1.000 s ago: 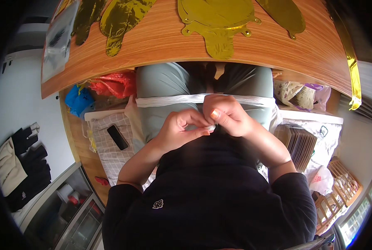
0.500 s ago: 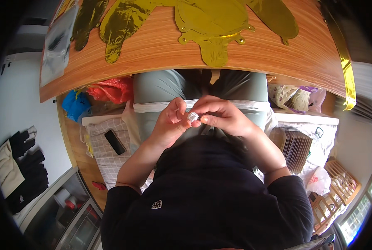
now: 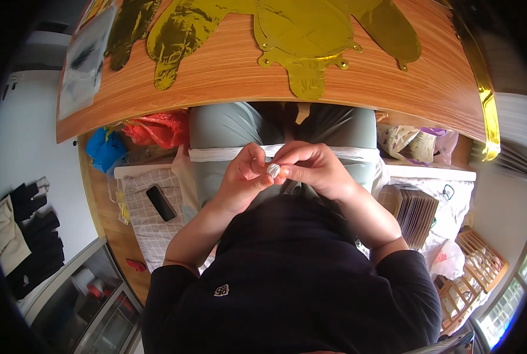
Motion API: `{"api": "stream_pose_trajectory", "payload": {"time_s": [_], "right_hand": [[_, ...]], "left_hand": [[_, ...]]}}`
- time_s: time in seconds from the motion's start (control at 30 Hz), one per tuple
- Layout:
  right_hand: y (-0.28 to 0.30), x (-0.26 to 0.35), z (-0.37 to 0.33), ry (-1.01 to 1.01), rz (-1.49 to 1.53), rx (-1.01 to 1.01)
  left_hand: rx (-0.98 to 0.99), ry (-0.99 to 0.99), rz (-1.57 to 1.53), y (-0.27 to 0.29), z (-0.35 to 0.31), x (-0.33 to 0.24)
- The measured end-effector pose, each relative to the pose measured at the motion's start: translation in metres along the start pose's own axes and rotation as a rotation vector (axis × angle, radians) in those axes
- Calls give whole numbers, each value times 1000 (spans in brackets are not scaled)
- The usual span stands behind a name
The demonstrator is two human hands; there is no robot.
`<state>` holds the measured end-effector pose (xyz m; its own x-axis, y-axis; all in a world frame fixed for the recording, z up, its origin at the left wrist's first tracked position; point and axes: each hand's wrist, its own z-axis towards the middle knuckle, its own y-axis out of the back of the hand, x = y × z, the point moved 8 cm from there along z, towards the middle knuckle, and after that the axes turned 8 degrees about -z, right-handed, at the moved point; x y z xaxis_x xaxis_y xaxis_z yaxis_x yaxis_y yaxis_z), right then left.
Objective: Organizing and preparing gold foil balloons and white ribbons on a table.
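Over my lap, my left hand [image 3: 246, 180] pinches a small white wound bundle [image 3: 273, 170], like rolled ribbon or string, between thumb and fingers. My right hand [image 3: 318, 171] closes on the same bundle from the other side, its thumb and fingertips against it. A white strip [image 3: 210, 154] lies across my thighs behind the hands. Gold foil balloons [image 3: 305, 44], flat and uninflated, are spread on the wooden table [image 3: 216, 88] beyond. Fingers hide part of the bundle.
A gold foil strip [image 3: 488, 118] hangs over the table's right edge. To my left lie a black phone [image 3: 161, 203] on checked cloth and red [image 3: 157, 128] and blue plastic bags [image 3: 105, 150]. At right stand a stack of brown cards [image 3: 416, 217] and a wooden rack [image 3: 482, 259].
Both hands keep hold of the white bundle, which has turned slightly between the fingertips. The view has shifted a little; nothing else has visibly moved.
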<state>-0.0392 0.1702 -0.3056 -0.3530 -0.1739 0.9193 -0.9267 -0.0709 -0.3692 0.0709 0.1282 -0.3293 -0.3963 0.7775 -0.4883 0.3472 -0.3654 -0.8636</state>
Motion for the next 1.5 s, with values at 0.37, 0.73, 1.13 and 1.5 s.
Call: {"api": "stream_pose_trajectory", "payload": {"time_s": [0.37, 0.73, 1.13, 1.5], "right_hand": [[24, 27, -3, 45, -108, -319], [82, 293, 8, 428, -1393, -609], [301, 356, 244, -18, -1376, -911], [342, 360, 325, 35, -1601, -885]], "left_hand": [[-185, -177, 242, 9, -3, -19], [-289, -156, 425, 50, -6, -20], [97, -917, 1475, -54, -34, -109], [-247, -570, 2141, -88, 33, -184]]}}
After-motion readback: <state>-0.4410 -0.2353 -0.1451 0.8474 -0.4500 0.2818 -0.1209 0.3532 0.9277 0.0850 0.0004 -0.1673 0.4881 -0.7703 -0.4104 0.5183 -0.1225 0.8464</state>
